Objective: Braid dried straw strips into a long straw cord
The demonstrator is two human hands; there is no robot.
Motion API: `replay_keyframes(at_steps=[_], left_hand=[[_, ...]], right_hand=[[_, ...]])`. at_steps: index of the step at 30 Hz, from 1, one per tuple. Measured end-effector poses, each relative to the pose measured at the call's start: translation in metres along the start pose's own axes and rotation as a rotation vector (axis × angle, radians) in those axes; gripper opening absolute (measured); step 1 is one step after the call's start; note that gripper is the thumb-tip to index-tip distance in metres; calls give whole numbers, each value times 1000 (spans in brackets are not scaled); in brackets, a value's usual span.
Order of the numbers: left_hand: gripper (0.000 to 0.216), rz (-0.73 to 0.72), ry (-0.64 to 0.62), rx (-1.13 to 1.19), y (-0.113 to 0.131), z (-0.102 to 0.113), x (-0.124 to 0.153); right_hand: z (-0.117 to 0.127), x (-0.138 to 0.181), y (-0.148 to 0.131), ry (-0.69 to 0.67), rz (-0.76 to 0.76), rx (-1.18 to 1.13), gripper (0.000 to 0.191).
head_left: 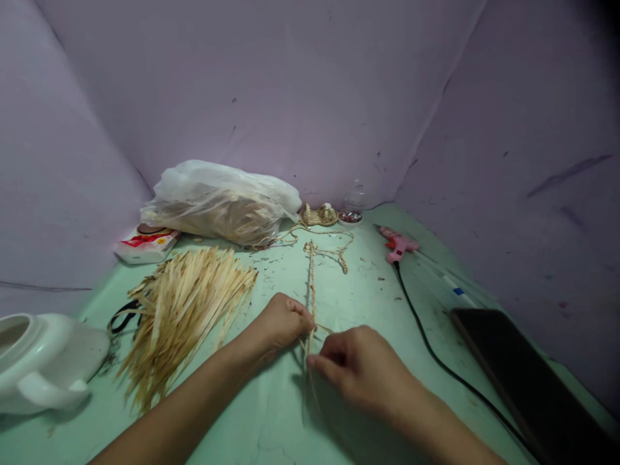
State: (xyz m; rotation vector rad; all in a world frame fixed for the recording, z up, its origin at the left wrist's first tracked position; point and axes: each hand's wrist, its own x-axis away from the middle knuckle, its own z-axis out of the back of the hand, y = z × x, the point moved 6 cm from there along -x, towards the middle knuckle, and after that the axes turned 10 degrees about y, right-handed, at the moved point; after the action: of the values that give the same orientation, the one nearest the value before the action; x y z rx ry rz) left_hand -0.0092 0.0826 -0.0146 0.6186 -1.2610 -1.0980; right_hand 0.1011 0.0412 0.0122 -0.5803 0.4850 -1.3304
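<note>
A thin braid of dry, straw-coloured fibre runs away from me along the middle of the table. My left hand pinches it near its close end, where loose strands fan out. Just to the right and nearer to me, my right hand is closed, with thumb and finger pinching the loose strands. Some strand ends trail down below both hands. At its far end the braid meets a thin twisted cord that curves over the tabletop.
Left of me lie a bundle of dry fibre strips and a white ceramic vessel. A plastic bag, a box, a small woven piece and a bead container line the back. Rightward are a pink glue gun, its cord, and a dark flat slab.
</note>
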Motion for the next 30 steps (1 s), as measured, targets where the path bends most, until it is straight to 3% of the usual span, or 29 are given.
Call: replay_keyframes(at_steps=[4,7,10,15,23,30], left_hand=[[5,-20,-19,-39,2,1,0],[6,-61,-29,-72,3,0,0],[8,-111,-44,-100,4,-2,0],[11,-202,-16,-338,5,2,-1],[24,-421,265,-947,23,3,30],[28,-530,182,-869,18,-25,65]], right_hand=[[18,-14,23,81,-392,-466,18],[0,-19,26,-13,-557,-739,12],[-22,-21,22,-112,-544,-826,8],[-30,-23,27,-27,-504,-733,9],[-40,-21,33,-43,-559,-827,6],[-34,-18,26,-27,-519,-924,6]])
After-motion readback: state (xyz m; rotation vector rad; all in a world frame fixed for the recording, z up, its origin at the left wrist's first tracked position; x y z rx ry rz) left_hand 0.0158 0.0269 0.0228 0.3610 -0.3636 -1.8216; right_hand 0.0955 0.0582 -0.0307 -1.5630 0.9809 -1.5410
